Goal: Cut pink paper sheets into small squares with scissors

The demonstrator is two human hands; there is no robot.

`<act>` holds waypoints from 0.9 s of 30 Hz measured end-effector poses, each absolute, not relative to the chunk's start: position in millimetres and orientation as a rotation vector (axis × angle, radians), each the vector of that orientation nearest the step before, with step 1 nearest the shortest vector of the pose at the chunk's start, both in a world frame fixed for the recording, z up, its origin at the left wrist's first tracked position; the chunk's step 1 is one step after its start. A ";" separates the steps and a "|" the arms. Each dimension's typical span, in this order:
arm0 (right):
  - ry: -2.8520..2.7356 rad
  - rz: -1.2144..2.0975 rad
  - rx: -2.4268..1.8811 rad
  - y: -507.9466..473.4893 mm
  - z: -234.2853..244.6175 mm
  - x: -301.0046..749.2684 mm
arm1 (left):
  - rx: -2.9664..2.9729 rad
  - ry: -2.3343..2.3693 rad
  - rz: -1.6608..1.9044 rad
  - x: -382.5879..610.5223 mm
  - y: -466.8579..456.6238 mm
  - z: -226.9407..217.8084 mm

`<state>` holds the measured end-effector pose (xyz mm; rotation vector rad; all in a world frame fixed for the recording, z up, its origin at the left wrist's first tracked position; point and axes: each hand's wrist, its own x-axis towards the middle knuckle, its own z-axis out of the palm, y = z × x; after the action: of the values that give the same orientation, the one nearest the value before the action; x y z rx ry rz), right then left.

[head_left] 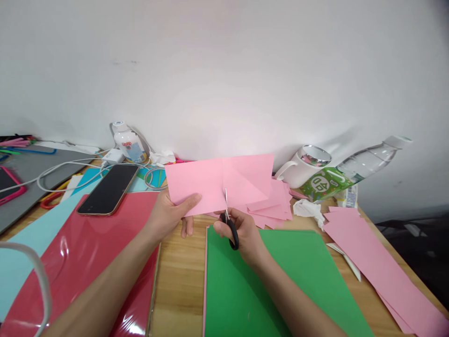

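A pink paper strip point(196, 180) with a crease near its middle is held up above the table. Its left end is pinched by my left hand point(177, 210), thumb in front and fingers behind. My right hand point(242, 229) grips black-handled scissors point(232, 231), whose blades point upward and meet the strip's lower edge close to the crease. Below my right hand lies a stack of green paper point(287, 276). Several cut pink pieces point(277, 208) lie in a loose pile behind the strip's right end.
At left, a black phone point(108, 189) rests on red paper in a glossy sleeve point(105, 243), near white cables and a white bottle point(129, 142). To the right are a white mug point(298, 168), a green tissue pack point(321, 182), a clear bottle point(368, 161) and long pink strips point(379, 267).
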<state>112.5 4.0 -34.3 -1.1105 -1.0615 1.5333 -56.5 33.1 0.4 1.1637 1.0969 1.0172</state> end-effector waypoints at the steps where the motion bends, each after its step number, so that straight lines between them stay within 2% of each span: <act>1: -1.059 1.531 -1.118 4.0 -34.2 112.4 | 1.163 1.096 1.016 -56.4 33.1 0.5; 16: -1.093 1.509 -1.175 4.7 -37.0 112.4 | 1.154 1.052 1.022 -57.0 33.3 2.5; 27: -1.063 1.505 -1.091 6.1 -35.1 112.3 | 1.174 1.030 0.900 -54.9 31.0 4.9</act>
<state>112.3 6.1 -35.1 -1.0913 -1.0631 1.5053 -54.9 31.0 4.9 1.1737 1.0295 0.8998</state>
